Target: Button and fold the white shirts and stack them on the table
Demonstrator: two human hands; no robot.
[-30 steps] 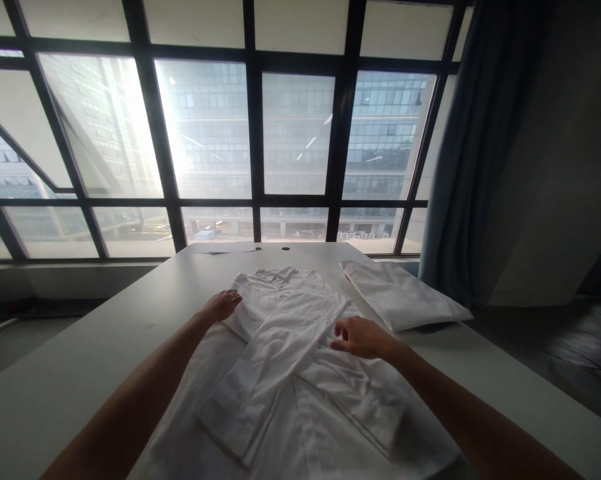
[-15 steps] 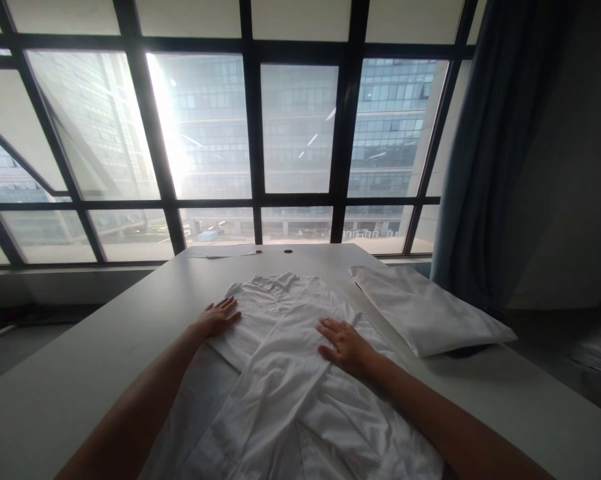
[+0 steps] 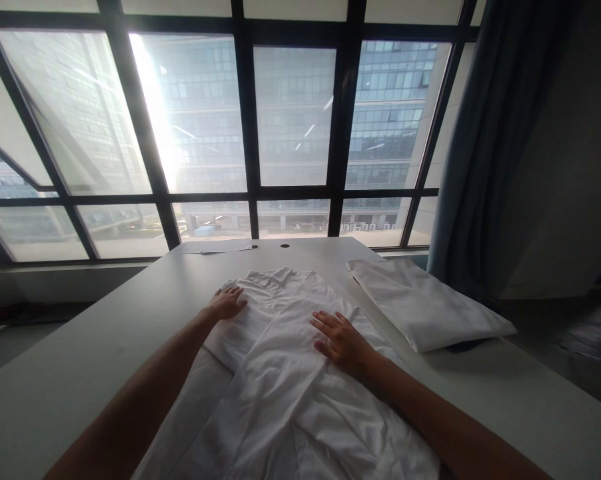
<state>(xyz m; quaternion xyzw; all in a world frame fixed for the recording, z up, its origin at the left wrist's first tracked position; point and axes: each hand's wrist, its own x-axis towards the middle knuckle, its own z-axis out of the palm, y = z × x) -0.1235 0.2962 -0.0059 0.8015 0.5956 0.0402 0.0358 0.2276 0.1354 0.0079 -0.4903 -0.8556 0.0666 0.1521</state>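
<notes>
A white collared shirt (image 3: 275, 353) lies spread on the table in front of me, its collar at the far end and its sleeves folded over the body. Wrinkles run across the cloth, most of them in the near part. My left hand (image 3: 228, 303) rests on the shirt's left shoulder edge, fingers stretched out. On the right half of the shirt, my right hand (image 3: 341, 341) lies flat with its fingers spread. Neither hand grips the cloth.
The white table (image 3: 130, 320) reaches to the window wall. A folded white cloth item (image 3: 425, 303) lies at the right edge. Papers (image 3: 215, 247) and a round cable hole (image 3: 284, 246) are at the far end. A dark blue curtain (image 3: 480, 167) hangs on the right.
My left hand has moved slightly away from me and to the right along the shirt's shoulder edge. My right hand stays almost in place. The camera view has shifted a little.
</notes>
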